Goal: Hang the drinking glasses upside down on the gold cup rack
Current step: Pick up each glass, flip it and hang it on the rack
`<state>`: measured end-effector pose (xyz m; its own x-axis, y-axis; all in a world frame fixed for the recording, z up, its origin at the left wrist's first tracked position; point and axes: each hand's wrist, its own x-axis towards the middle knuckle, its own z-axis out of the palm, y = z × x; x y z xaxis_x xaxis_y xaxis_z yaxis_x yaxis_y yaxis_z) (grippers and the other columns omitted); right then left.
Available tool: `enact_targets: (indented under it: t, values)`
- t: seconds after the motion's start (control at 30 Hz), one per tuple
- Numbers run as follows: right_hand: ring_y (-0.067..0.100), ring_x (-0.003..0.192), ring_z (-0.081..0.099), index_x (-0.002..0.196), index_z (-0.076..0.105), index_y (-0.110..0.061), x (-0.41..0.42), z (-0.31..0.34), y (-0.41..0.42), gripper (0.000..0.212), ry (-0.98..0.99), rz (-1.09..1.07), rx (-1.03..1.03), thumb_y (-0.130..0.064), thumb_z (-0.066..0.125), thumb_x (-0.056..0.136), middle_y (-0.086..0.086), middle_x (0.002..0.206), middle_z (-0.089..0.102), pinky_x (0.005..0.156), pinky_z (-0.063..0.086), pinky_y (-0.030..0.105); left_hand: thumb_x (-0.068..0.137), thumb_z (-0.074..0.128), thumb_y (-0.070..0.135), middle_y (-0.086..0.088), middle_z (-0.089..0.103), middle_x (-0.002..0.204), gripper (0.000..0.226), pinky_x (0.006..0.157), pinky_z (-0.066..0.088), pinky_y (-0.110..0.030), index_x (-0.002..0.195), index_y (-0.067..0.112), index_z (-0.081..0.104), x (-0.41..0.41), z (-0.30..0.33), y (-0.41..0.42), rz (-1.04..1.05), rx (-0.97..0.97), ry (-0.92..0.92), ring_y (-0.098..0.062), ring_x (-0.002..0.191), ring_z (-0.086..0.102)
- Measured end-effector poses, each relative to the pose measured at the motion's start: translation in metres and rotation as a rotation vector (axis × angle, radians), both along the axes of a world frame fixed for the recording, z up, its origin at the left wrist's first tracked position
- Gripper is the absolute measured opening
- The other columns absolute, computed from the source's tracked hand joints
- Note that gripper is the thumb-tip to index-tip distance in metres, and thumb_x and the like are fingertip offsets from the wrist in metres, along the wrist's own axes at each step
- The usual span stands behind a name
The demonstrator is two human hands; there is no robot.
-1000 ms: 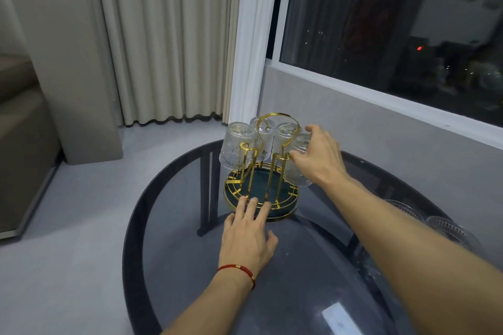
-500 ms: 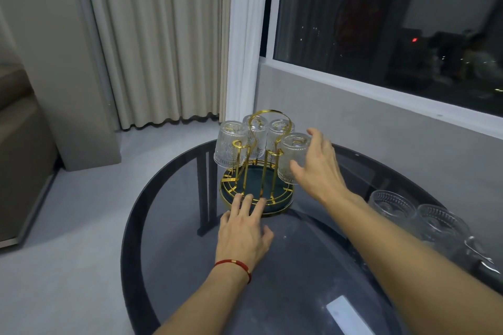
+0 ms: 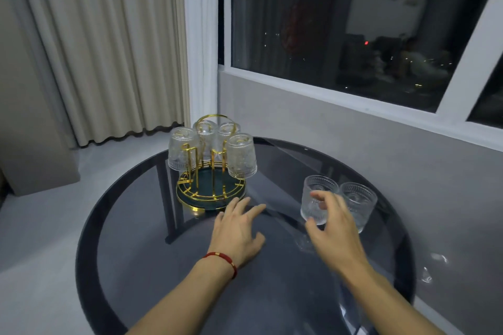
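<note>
The gold cup rack (image 3: pixel 211 193) with a dark green base stands on the far left of the round glass table (image 3: pixel 136 226). Several clear patterned glasses hang upside down on its arms, the nearest one (image 3: pixel 241 156) on the right arm. Two more glasses stand upright to the right: the near glass (image 3: pixel 313 208) and a second glass (image 3: pixel 359 205) behind it. My right hand (image 3: pixel 330 221) is at the near glass with fingers spread around its side, not closed on it. My left hand (image 3: pixel 238 228) lies flat on the table just in front of the rack's base.
A grey wall with a white-framed window (image 3: pixel 353 35) runs behind the table on the right. Cream curtains (image 3: pixel 109 43) hang at the back left above a pale floor. The table's dark frame (image 3: pixel 168 198) shows through the glass.
My right hand left the glass hanging on the rack's right arm and moved right and down to the upright glasses. The view swung right. My left hand stayed by the rack base.
</note>
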<state>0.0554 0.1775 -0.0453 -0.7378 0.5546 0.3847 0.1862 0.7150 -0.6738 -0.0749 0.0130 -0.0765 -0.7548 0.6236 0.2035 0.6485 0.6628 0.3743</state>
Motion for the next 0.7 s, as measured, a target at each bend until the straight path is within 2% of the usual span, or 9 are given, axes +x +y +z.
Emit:
enact_targets:
  t: [0.1, 0.17, 0.27, 0.33, 0.4, 0.47, 0.53, 0.63, 0.7]
  values:
    - [0.03, 0.108, 0.062, 0.116, 0.064, -0.015, 0.013, 0.001, 0.02, 0.033, 0.047, -0.261, -0.05, -0.007, 0.07, 0.085, 0.009, 0.121, 0.061, 0.091, 0.051, 0.044, 0.086, 0.064, 0.044, 0.002, 0.031, 0.163, 0.072, 0.117, 0.028, -0.05, 0.152, 0.043, 0.035, 0.02, 0.019, 0.013, -0.058, 0.086, -0.038, -0.022, 0.152, 0.019]
    - [0.041, 0.114, 0.058, 0.116, 0.06, -0.009, 0.02, -0.003, 0.036, 0.036, 0.069, -0.438, -0.168, -0.009, 0.072, 0.083, 0.02, 0.126, 0.058, 0.096, 0.048, 0.048, 0.085, 0.067, 0.043, 0.001, 0.038, 0.158, 0.074, 0.117, 0.032, -0.046, 0.152, 0.04, 0.036, 0.031, 0.028, 0.019, -0.097, 0.182, -0.1, -0.024, 0.147, 0.027]
    - [0.049, 0.134, 0.045, 0.146, 0.039, -0.001, 0.024, -0.011, 0.059, 0.075, -0.053, -0.52, -0.344, -0.019, 0.078, 0.084, 0.03, 0.15, 0.039, 0.105, 0.043, 0.053, 0.085, 0.068, 0.038, 0.001, 0.046, 0.15, 0.073, 0.112, 0.031, -0.035, 0.151, 0.034, 0.038, 0.048, 0.031, 0.023, -0.134, 0.313, -0.204, -0.021, 0.14, 0.033]
    - [0.049, 0.142, 0.041, 0.161, 0.016, -0.005, 0.023, -0.016, 0.07, 0.103, -0.099, -0.465, -0.397, -0.026, 0.081, 0.084, 0.028, 0.162, 0.028, 0.11, 0.042, 0.057, 0.084, 0.068, 0.039, 0.001, 0.047, 0.148, 0.073, 0.113, 0.032, -0.037, 0.151, 0.032, 0.038, 0.055, 0.028, 0.026, -0.14, 0.283, -0.15, -0.02, 0.14, 0.03]
    - [0.046, 0.146, 0.042, 0.165, 0.005, -0.011, 0.018, -0.022, 0.079, 0.116, -0.096, -0.381, -0.418, -0.032, 0.083, 0.083, 0.024, 0.165, 0.033, 0.114, 0.041, 0.058, 0.084, 0.068, 0.039, 0.0, 0.048, 0.147, 0.074, 0.115, 0.033, -0.039, 0.151, 0.029, 0.037, 0.058, 0.026, 0.027, -0.143, 0.251, -0.105, -0.02, 0.14, 0.028]
    - [0.045, 0.144, 0.046, 0.165, 0.008, -0.016, 0.012, -0.027, 0.085, 0.115, -0.09, -0.331, -0.397, -0.037, 0.085, 0.082, 0.021, 0.163, 0.042, 0.114, 0.041, 0.058, 0.085, 0.067, 0.039, 0.0, 0.047, 0.148, 0.074, 0.115, 0.032, -0.038, 0.151, 0.029, 0.037, 0.059, 0.025, 0.027, -0.139, 0.255, -0.115, -0.02, 0.14, 0.028]
    - [0.044, 0.142, 0.048, 0.162, 0.019, -0.015, 0.006, -0.031, 0.09, 0.108, -0.071, -0.334, -0.383, -0.038, 0.086, 0.081, 0.019, 0.16, 0.047, 0.113, 0.042, 0.057, 0.085, 0.067, 0.038, 0.001, 0.047, 0.149, 0.073, 0.114, 0.031, -0.036, 0.151, 0.029, 0.037, 0.058, 0.024, 0.026, -0.126, 0.265, -0.132, -0.02, 0.141, 0.028]
    - [0.04, 0.128, 0.059, 0.143, 0.046, -0.011, 0.002, -0.034, 0.095, 0.086, -0.027, -0.393, -0.361, -0.038, 0.09, 0.075, 0.016, 0.143, 0.061, 0.098, 0.051, 0.047, 0.086, 0.067, 0.037, 0.001, 0.049, 0.148, 0.07, 0.112, 0.032, -0.033, 0.15, 0.029, 0.039, 0.053, 0.025, 0.023, -0.105, 0.283, -0.156, -0.019, 0.14, 0.03]
    - [0.038, 0.118, 0.062, 0.133, 0.05, -0.013, 0.006, -0.032, 0.095, 0.08, 0.045, -0.43, -0.329, -0.041, 0.09, 0.07, 0.016, 0.134, 0.063, 0.088, 0.051, 0.042, 0.087, 0.067, 0.037, 0.001, 0.053, 0.143, 0.068, 0.108, 0.032, -0.029, 0.148, 0.028, 0.041, 0.05, 0.027, 0.022, -0.097, 0.304, -0.168, -0.019, 0.138, 0.034]
